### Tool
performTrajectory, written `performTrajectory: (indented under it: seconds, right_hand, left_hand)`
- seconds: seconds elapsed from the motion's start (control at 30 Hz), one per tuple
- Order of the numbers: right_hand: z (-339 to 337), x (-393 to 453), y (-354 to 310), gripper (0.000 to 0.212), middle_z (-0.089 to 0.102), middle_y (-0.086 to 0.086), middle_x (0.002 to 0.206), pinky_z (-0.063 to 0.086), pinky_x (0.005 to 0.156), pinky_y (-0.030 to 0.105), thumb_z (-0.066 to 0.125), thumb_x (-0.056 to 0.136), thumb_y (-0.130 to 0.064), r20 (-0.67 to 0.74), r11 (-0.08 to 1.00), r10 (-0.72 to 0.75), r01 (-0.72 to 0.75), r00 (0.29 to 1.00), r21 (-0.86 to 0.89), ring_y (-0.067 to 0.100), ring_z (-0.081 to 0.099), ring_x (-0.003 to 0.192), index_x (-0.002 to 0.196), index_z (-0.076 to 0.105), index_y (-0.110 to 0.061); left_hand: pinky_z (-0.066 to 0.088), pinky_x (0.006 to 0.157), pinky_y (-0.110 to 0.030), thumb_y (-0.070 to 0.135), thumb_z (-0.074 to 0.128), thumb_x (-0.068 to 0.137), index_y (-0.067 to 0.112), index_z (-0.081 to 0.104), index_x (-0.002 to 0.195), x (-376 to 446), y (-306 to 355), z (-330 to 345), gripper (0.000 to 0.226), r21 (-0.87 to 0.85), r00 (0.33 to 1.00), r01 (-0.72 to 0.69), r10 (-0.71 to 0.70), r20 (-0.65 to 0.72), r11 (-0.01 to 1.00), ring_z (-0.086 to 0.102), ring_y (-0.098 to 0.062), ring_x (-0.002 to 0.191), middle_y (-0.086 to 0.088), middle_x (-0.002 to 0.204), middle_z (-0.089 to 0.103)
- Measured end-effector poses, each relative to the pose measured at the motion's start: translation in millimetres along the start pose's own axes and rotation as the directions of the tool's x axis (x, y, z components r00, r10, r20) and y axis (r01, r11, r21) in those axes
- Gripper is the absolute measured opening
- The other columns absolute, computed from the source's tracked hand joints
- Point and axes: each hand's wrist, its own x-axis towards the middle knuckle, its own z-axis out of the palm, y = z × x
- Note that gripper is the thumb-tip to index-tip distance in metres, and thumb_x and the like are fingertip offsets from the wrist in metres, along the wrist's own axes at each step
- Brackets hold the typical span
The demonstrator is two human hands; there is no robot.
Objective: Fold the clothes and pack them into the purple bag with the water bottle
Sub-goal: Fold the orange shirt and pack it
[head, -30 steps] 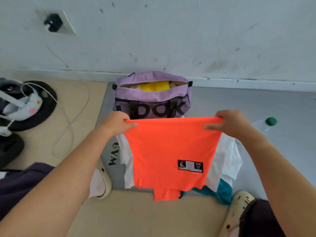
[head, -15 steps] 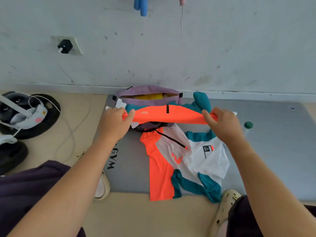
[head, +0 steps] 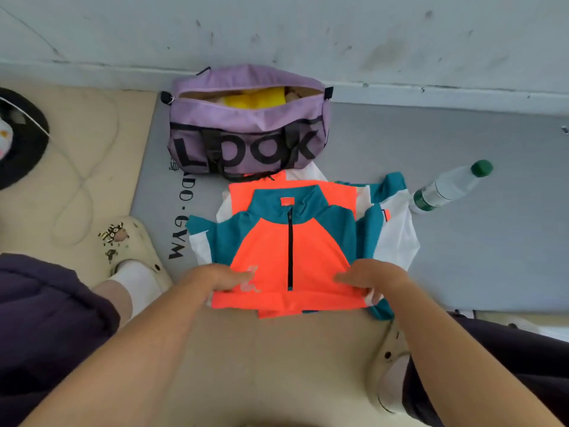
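Note:
An orange, teal and white zip-neck jersey lies front-up on the grey gym mat, on top of a second garment in the same colours. My left hand and my right hand pinch the jersey's near hem at its left and right corners, fingers on top. Just beyond the collar stands the purple bag against the wall, with its zip open and something yellow inside. A clear water bottle with a green cap lies on the mat to the right.
The wall runs directly behind the bag. Beige floor with a white cable lies left of the mat, and a black round object sits at the far left. My cream clogs flank the jersey's near edge.
The jersey was held up in the air by both hands and flipped over; now it lies spread on the mat, zip side up, with my hands low at its near hem.

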Motion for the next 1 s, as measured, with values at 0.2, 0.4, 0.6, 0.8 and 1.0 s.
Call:
performTrajectory:
  seconds: [0.2, 0.4, 0.6, 0.8, 1.0]
  right_hand:
    - [-11, 34, -21, 0.042, 0.071, 0.009, 0.084, 0.045, 0.055, 0.024, 0.057, 0.084, -0.05, -0.074, 0.984, -0.071, 0.058, 0.995, -0.168, 0.024, 0.067, 0.063, 0.078, 0.056, -0.009]
    - [-22, 73, -50, 0.035, 0.056, 0.014, 0.115, 0.043, 0.081, 0.042, 0.057, 0.09, -0.033, -0.624, 0.939, -0.34, 0.218, 0.703, -0.266, 0.034, 0.052, 0.11, 0.114, 0.052, -0.007]
    - [-21, 99, -52, 0.049, 0.053, 0.012, 0.118, 0.04, 0.089, 0.046, 0.065, 0.086, -0.044, -0.638, 0.95, -0.306, 0.18, 0.706, -0.257, 0.033, 0.049, 0.113, 0.116, 0.049, -0.009]
    - [-22, 108, -50, 0.05, 0.054, 0.013, 0.116, 0.039, 0.09, 0.046, 0.068, 0.083, -0.047, -0.637, 0.964, -0.266, 0.193, 0.724, -0.183, 0.033, 0.049, 0.112, 0.11, 0.053, -0.007]
    - [-21, 113, -55, 0.036, 0.064, 0.004, 0.092, 0.033, 0.088, 0.041, 0.062, 0.088, -0.048, -0.582, 0.98, -0.126, 0.191, 0.803, 0.053, 0.03, 0.058, 0.097, 0.099, 0.053, -0.015]
  left_hand:
    - [0.044, 0.061, -0.026, 0.057, 0.051, 0.087, 0.016, 0.06, 0.094, 21, 23, -35, 0.043, 0.23, 0.978, -0.073, 0.114, -0.172, 0.97, 0.066, -0.027, 0.091, -0.006, 0.094, 0.067]
    - [0.045, 0.087, -0.041, 0.037, 0.057, 0.09, 0.017, 0.055, 0.122, 56, 31, -52, 0.038, 0.255, 0.671, -0.383, 0.457, -0.584, 0.888, 0.045, -0.029, 0.123, -0.006, 0.128, 0.051]
    - [0.028, 0.109, -0.058, 0.049, 0.039, 0.099, 0.023, 0.019, 0.153, 84, 9, -41, 0.064, 0.164, 0.732, -0.177, 0.242, -0.637, 0.97, 0.008, -0.042, 0.146, -0.007, 0.163, 0.005]
    - [0.04, 0.088, -0.046, 0.034, 0.052, 0.095, 0.007, 0.06, 0.108, 77, 22, -37, 0.03, 0.188, 0.422, -0.35, 0.334, -0.843, 0.918, 0.054, -0.036, 0.105, -0.015, 0.11, 0.061]
    - [0.044, 0.077, -0.043, 0.05, 0.059, 0.09, 0.007, 0.056, 0.101, 75, 50, -29, 0.045, 0.12, 0.589, -0.27, 0.263, -0.764, 0.955, 0.059, -0.035, 0.093, -0.011, 0.095, 0.063]
